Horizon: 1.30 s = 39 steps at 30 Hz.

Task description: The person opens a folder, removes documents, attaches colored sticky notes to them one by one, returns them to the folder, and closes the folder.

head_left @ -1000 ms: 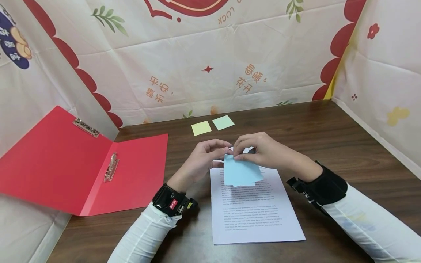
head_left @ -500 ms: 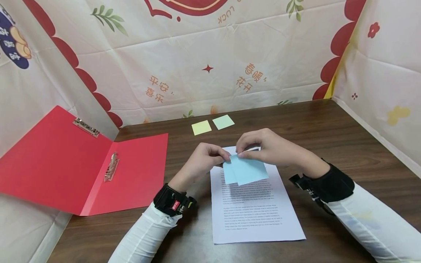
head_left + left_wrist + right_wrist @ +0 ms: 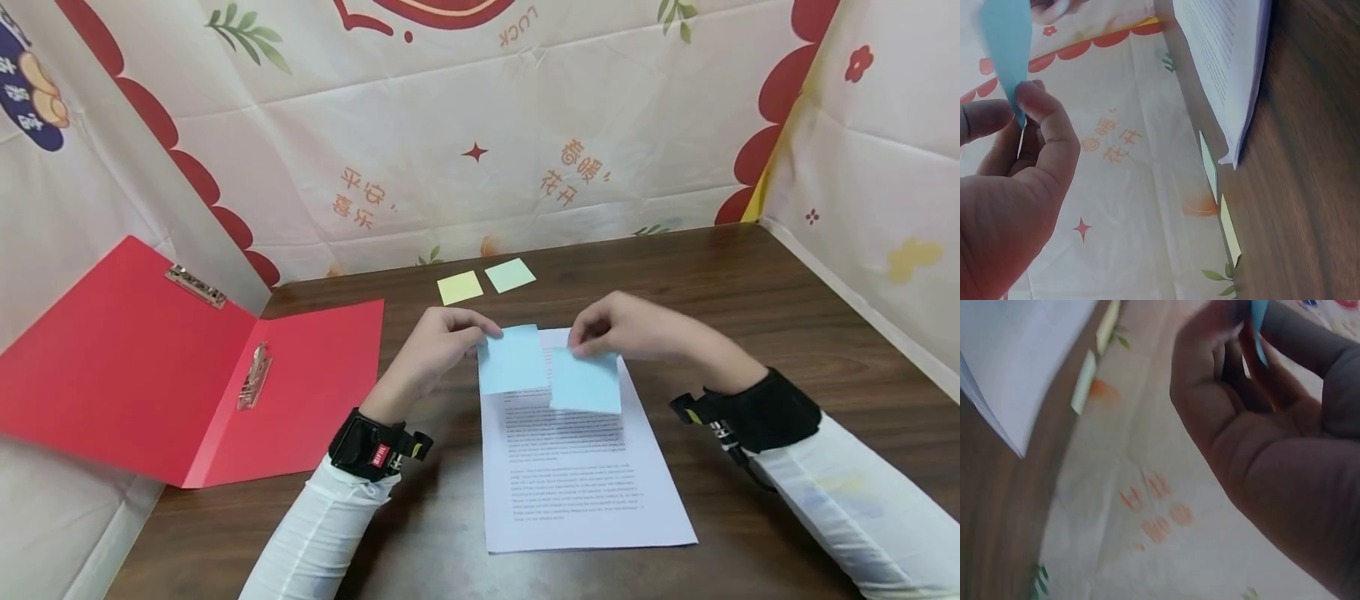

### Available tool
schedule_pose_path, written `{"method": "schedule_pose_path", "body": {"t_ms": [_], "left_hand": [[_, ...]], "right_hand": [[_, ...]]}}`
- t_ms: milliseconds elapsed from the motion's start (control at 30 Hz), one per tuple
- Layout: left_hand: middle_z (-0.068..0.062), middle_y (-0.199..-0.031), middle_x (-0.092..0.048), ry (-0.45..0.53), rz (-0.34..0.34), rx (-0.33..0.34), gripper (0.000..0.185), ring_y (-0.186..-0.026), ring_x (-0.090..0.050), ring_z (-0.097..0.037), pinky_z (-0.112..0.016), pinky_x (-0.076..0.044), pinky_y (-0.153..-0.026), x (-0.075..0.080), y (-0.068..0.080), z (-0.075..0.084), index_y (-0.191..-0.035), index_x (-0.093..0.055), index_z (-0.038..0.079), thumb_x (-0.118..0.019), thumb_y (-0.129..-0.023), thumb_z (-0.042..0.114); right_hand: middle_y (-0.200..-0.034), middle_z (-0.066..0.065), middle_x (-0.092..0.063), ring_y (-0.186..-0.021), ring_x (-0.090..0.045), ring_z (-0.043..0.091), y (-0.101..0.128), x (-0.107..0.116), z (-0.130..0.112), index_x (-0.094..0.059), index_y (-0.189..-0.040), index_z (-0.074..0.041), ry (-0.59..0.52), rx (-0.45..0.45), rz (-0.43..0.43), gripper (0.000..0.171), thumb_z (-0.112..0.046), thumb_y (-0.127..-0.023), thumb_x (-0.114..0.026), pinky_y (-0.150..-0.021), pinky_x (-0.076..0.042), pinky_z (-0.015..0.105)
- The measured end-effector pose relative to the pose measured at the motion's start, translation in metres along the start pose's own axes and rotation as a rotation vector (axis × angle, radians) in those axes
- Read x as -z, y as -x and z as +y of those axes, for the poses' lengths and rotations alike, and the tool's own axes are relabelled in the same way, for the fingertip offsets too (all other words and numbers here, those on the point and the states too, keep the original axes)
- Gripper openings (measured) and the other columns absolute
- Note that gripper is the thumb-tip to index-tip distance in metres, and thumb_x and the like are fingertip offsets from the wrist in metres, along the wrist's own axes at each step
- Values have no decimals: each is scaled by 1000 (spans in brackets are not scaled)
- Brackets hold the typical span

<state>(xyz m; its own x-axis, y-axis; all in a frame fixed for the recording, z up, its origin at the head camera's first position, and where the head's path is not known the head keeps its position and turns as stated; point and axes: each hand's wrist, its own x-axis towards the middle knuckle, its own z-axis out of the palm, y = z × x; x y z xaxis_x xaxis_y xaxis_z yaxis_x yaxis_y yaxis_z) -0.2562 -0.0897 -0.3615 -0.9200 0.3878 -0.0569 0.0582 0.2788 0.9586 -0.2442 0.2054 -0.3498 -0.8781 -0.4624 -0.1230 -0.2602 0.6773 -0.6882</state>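
In the head view, my left hand pinches a light blue sticky note by its upper left corner. My right hand holds a second blue sticky note by its top edge, thumb in front. Both notes are raised over the upper part of a printed paper stack, side by side with a narrow gap between them. The left wrist view has the left note edge-on between thumb and fingers. Only a sliver of the right note shows in the right wrist view.
A yellow sticky note and a pale green one lie on the dark wooden table behind the papers. At the left, a red clip folder lies spread, its cover leaning on the cloth wall.
The two blue notes were overlapped, then slid apart. My left hand has moved left and up with one; the right hand has shifted slightly right with the other.
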Motion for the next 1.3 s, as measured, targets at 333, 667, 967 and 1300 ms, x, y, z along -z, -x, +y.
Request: {"method": "schedule_pose_path", "body": {"t_ms": [333, 667, 967, 1300], "left_hand": [[-11, -115, -75, 4, -32, -10, 14, -95, -69, -21, -53, -60, -100, -5, 3, -5, -110, -80, 5, -70, -99, 6], [-10, -113, -76, -30, -50, -12, 17, -93, -70, -19, -51, -61, -97, -8, 4, -8, -112, -80, 6, -71, -98, 5], [-12, -114, -75, -49, -50, -17, 16, -93, -69, -20, -47, -63, -95, -9, 2, -5, -112, -80, 6, -71, -98, 5], [-13, -117, -74, -69, -48, -28, 16, -96, -69, -21, -46, -63, -95, -8, 3, -4, -113, -80, 6, -71, -99, 5]], "right_hand": [[-82, -2, -73, -78, -59, 12, -11, -58, -8, -78, -87, -9, 69, 13, -168, 6, -6, -91, -81, -74, -47, 25], [-80, -6, -70, -76, -57, 8, -8, -86, -8, -73, -94, -12, 148, 118, -145, 17, -1, -87, -84, -73, -49, 23], [-80, -7, -67, -75, -56, 9, -6, -88, -8, -73, -92, -13, 168, 78, -132, 15, -3, -88, -84, -73, -47, 24], [-81, -5, -65, -76, -56, 10, -5, -86, -12, -71, -92, -11, 176, 60, -147, 14, -2, -90, -82, -73, -47, 24]]}}
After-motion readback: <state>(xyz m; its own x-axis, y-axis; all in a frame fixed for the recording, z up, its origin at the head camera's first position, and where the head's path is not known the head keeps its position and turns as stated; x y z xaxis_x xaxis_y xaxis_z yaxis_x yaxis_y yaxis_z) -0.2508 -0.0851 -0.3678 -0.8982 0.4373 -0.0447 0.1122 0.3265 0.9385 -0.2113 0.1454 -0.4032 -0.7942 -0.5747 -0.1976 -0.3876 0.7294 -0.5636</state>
